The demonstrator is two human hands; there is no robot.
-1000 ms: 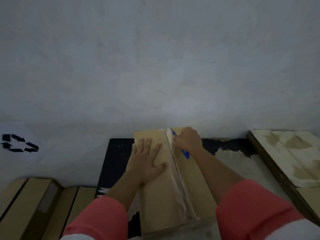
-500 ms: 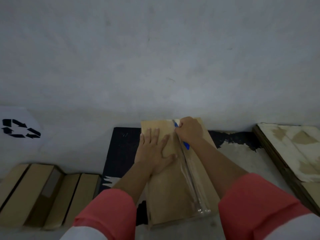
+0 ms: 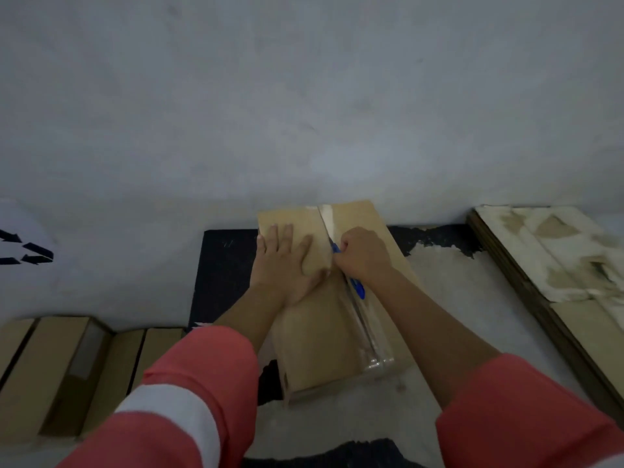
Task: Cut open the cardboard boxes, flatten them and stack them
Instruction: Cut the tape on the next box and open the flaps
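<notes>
A brown cardboard box (image 3: 317, 342) lies on the worktop in front of me, its long taped seam running away from me. My left hand (image 3: 287, 265) presses flat on the box's left flap, fingers straight. My right hand (image 3: 363, 255) grips a blue-handled cutter (image 3: 357, 288) on the seam, about a third of the way back from the box's far end. The blade tip is hidden by my fingers. Behind the cutter, at the far end, the tape looks split.
A stack of flattened cardboard (image 3: 553, 271) with torn white facing lies at the right. Several brown boxes (image 3: 60, 369) stand at the lower left. A black mat (image 3: 223, 275) lies under the box, against a grey wall. A sheet with a recycling symbol (image 3: 27, 251) is at the left edge.
My right hand has drawn the cutter along the seam toward me, away from the box's far end. My left hand stays flat on the left flap. The camera has tilted down.
</notes>
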